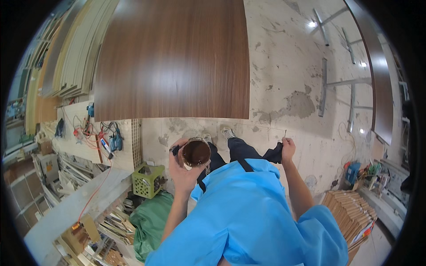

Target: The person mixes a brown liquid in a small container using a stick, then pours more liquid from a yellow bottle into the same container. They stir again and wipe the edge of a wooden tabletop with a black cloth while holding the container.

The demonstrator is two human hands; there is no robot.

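Observation:
My left hand (181,170) is wrapped round a round container (196,153) with dark brown contents, its open top facing up. A small dark object (175,150) shows by the fingers of that hand; its kind is unclear. Out to the right, my right hand (288,150) is closed, and a thin stick-like thing (285,132) pokes up from it. Dark cloth (274,154) lies against the fingers of the right hand; whether they grip it I cannot tell. Ahead of both hands is a large brown wood-grain panel (173,62).
Power tools (116,141) with cords lie on a bench at left. Below are a green plastic crate (147,179) and a green cover (153,215). Boards (80,48) stand upper left. Metal stands (326,84) and another panel (377,66) are at right, stacked cardboard (348,215) lower right.

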